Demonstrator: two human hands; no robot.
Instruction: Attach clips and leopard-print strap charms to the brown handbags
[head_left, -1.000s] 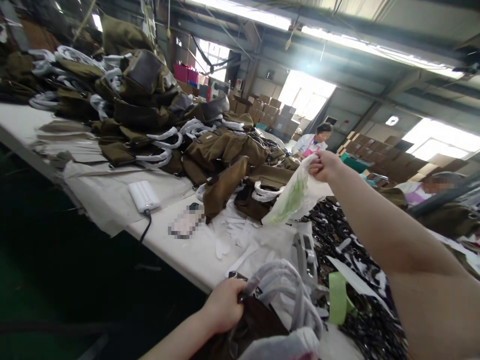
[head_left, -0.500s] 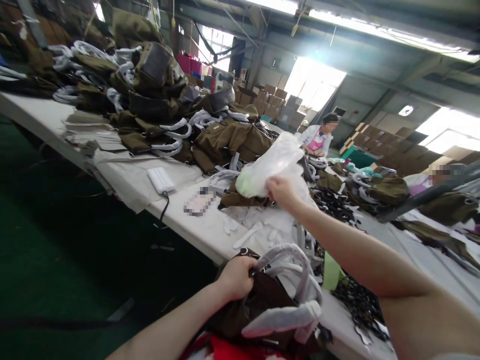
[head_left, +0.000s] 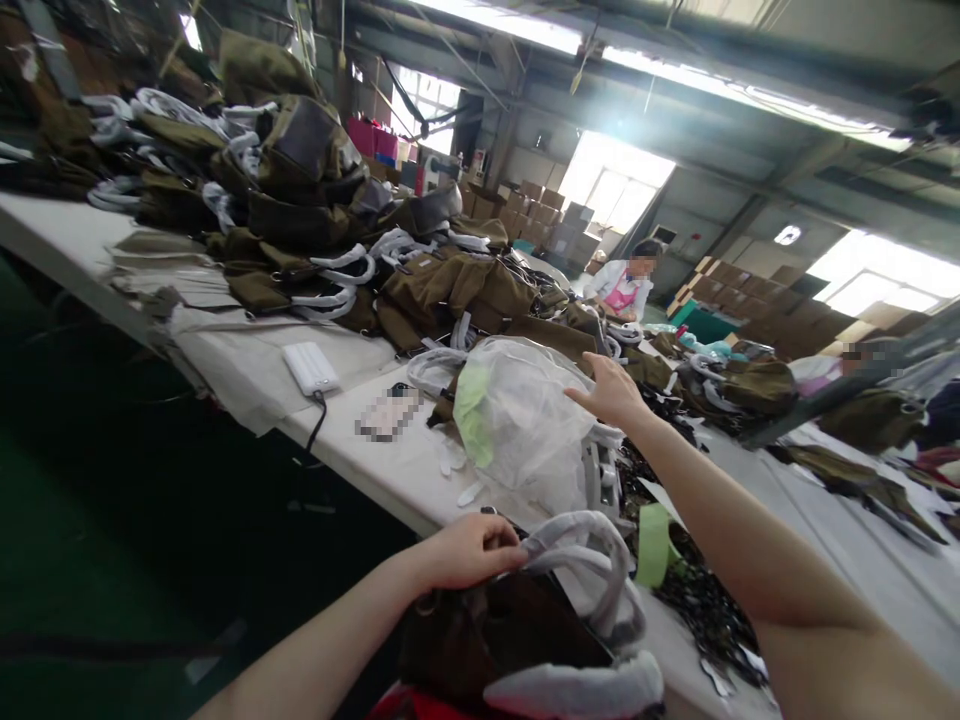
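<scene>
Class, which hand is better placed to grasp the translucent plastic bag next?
Probably the right hand: it is open beside the translucent plastic bag; the left hand is farther off, touching the brown bag.

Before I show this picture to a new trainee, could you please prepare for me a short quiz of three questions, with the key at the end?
1. Multiple choice. The left hand is at the top edge of which thing?
A) a cardboard box
B) a dark brown bag
C) a ceiling lamp

2. True or false. The right hand is closed into a tight fist.

3. Fill in the blank. On the table, the white box has a cord whose colour is ____.

Key:
1. B.
2. False; its thumb and fingers are apart, next to the thin plastic bag.
3. Black.
</scene>
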